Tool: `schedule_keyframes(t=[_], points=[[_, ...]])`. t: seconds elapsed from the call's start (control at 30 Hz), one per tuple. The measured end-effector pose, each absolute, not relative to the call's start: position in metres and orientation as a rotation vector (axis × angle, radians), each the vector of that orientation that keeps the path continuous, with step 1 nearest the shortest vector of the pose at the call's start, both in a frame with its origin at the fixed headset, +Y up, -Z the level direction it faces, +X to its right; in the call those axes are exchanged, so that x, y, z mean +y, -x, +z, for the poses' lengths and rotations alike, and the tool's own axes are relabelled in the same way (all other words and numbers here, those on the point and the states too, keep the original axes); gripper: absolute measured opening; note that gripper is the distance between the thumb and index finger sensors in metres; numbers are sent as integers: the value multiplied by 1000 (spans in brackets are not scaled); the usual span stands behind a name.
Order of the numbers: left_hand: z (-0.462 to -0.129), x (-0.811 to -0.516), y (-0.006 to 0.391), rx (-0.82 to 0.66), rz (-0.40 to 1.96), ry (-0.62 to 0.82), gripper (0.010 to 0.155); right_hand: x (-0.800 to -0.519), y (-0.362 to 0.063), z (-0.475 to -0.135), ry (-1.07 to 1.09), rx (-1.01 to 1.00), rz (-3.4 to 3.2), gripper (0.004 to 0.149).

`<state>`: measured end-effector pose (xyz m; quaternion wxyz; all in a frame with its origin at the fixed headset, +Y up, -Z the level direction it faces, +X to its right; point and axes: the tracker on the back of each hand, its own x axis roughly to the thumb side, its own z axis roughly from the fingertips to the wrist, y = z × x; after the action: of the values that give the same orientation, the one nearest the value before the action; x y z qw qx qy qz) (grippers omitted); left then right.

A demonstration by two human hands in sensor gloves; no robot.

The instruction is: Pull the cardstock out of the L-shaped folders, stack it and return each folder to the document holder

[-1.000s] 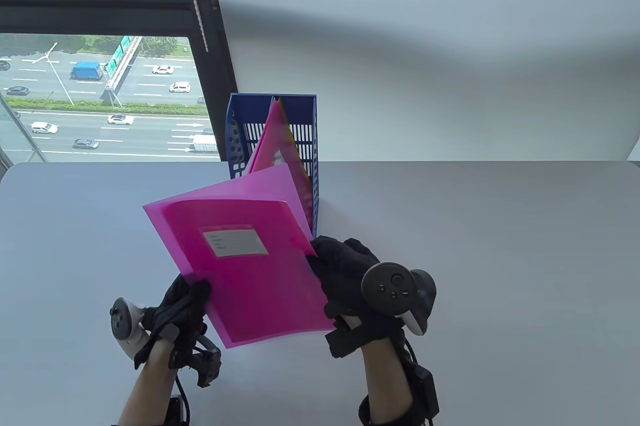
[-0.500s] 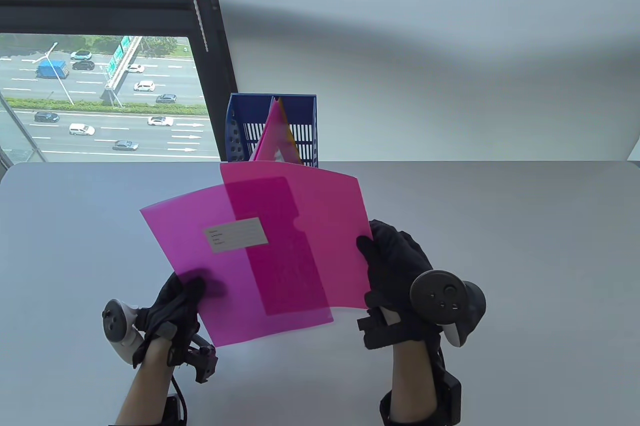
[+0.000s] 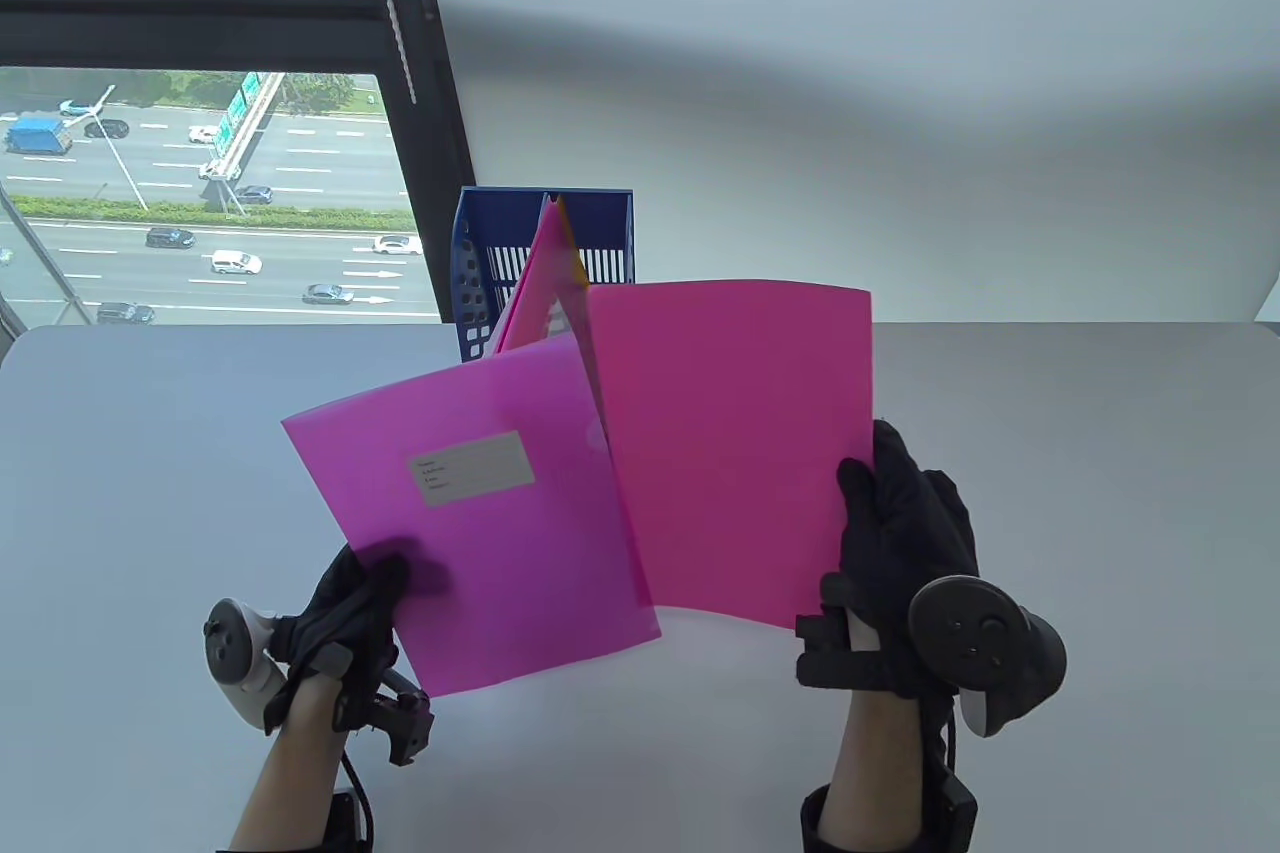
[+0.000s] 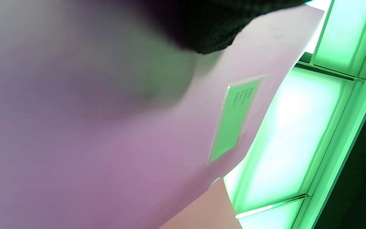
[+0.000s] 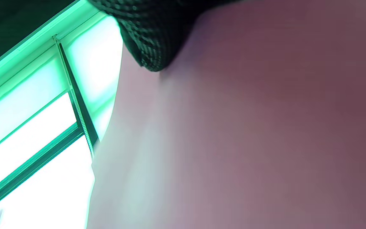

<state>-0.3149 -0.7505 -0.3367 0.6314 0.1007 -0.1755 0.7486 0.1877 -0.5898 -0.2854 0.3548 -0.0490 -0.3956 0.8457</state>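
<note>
Centre of the table view: the left hand (image 3: pixel 350 608) pinches the lower left corner of the translucent pink folder (image 3: pixel 480 513), fingers curled around it. Right of it, the right hand (image 3: pixel 900 533) grips the pink cardstock (image 3: pixel 740 443) by its right edge, the sheet almost entirely outside the folder. Behind both, the blue document holder (image 3: pixel 480 263) stands upright with more folders (image 3: pixel 545 293) inside.
</note>
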Motion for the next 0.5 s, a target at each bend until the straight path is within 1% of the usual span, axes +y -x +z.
schedule_keyframes(t=[0.13,0.3,0.37,0.5], points=[[-337,-751,320,-389,1737,-247,43,-597,-208,-283,248,-1015,2212,43],[-337,-750,324,-381,1762,-258,43,-625,-224,-303,351,-762,2229,44],[-337,-750,323,-380,1764,-258,44,-640,-226,-314,376,-639,2254,44],[-337,-750,324,-378,1764,-256,44,-670,-223,-335,390,-457,2243,45]])
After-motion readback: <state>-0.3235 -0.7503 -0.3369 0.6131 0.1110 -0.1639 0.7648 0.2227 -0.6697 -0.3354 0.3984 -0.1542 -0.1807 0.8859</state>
